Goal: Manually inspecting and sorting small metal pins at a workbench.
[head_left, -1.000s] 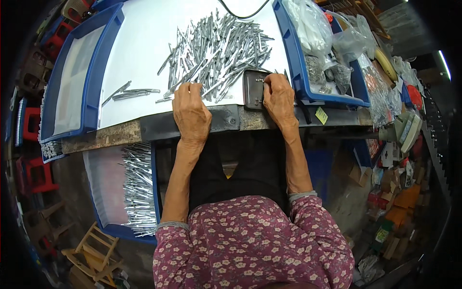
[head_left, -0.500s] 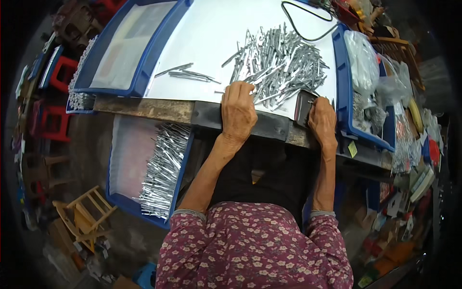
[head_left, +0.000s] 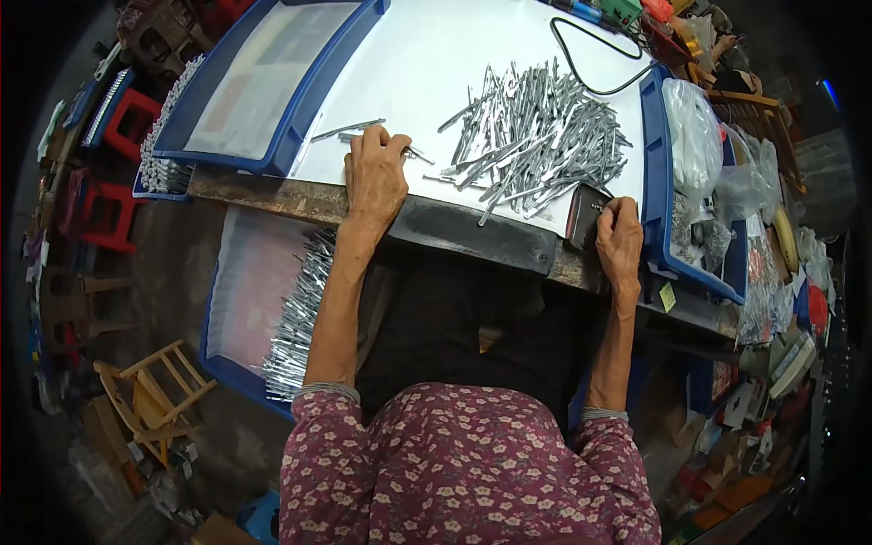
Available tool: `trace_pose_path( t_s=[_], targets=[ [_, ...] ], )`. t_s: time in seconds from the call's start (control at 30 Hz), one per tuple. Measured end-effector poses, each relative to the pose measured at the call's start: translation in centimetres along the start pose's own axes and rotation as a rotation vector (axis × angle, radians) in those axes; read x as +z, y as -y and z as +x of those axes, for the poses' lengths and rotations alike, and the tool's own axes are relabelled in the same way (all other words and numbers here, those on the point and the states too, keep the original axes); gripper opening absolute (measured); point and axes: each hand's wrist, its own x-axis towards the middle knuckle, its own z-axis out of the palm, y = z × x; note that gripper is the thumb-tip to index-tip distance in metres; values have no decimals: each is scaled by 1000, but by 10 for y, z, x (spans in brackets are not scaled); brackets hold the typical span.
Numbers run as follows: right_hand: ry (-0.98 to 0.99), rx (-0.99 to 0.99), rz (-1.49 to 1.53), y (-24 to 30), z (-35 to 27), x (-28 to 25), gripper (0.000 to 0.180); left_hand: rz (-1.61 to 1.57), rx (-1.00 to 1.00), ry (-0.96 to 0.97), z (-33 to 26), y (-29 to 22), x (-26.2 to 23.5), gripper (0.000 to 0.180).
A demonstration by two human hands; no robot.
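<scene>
My left hand (head_left: pixel 375 182) is at the front of the white tabletop, fingers bent down over a small group of thin silvery metal strips (head_left: pixel 350 127). Strip ends poke out beside its fingertips, and its fingers look closed on one of them. To its right lies a big loose heap of similar metal strips (head_left: pixel 540 136). My right hand (head_left: pixel 619 241) is curled at the table's front edge, against a small dark block with a reddish side (head_left: pixel 589 211). Its fingertips are partly hidden, so what they pinch cannot be made out.
A blue tray with a pale lining (head_left: pixel 277 82) stands on the left of the table. On the right is a blue bin (head_left: pixel 656 163) with clear plastic bags (head_left: pixel 695 136). A black cord loop (head_left: pixel 581 77) lies at the back. Below the edge sits another blue tray of strips (head_left: pixel 295 336).
My left hand has moved left, from the near edge of the big heap to the small group of strips. My right hand stays beside the dark block. The view has shifted slightly.
</scene>
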Motion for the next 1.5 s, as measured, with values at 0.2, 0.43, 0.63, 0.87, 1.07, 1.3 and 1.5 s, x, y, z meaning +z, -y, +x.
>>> trace_pose_path(
  t_s=[0.2,0.43,0.63,0.87,1.07,1.3,1.5],
  targets=[
    [-17,20,164,0,-2,1,6,-10,-9,-26,-7,12,-8,16],
    [-28,113,349,1,-3,-3,6,-58,-50,-33,-9,26,-22,8],
    [-45,142,464,-2,-6,-1,4,-81,-187,-18,-7,23,-20,12],
    [-70,141,508,-5,-9,1,4,-95,-285,-136,3,22,-11,32],
    [-85,131,520,-6,-13,-1,6,-131,-266,-197,-5,38,-22,40],
    [-103,143,550,-2,-14,0,8,46,-199,-132,-4,37,-25,44],
    [-97,144,564,1,-17,-3,8,251,-251,-4,-3,34,-29,39]
  ],
)
